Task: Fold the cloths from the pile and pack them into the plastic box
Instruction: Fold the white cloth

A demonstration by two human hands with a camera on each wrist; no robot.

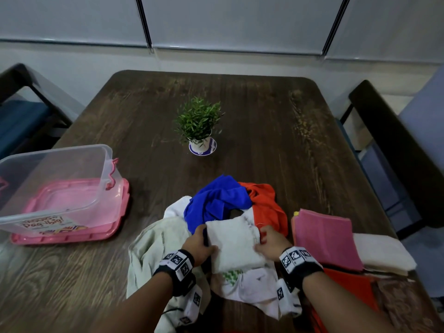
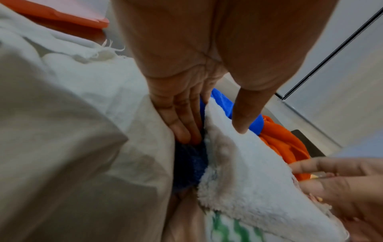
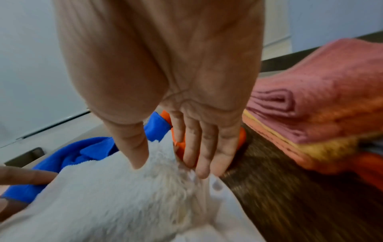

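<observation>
A folded white fluffy cloth [image 1: 234, 243] lies on top of the pile at the table's near edge. My left hand [image 1: 204, 241] pinches its left edge, thumb on top [image 2: 241, 121] and fingers underneath [image 2: 180, 127]. My right hand [image 1: 265, 242] pinches the right edge the same way, thumb on the fluffy cloth [image 3: 114, 196] and fingers [image 3: 199, 147] below it. Under and around it lie a blue cloth [image 1: 216, 200], an orange cloth [image 1: 266, 203], a beige cloth [image 1: 153, 251] and a white cloth with a green pattern [image 1: 240, 282]. The clear plastic box [image 1: 72, 150] stands open at the left.
The box sits on its pink lid [image 1: 115, 219]. Folded cloths are stacked at the right: pink [image 1: 324, 239], cream [image 1: 384, 253] and orange [image 1: 348, 292]. A small potted plant [image 1: 199, 126] stands mid-table. Dark chairs flank the wooden table [image 1: 264, 121].
</observation>
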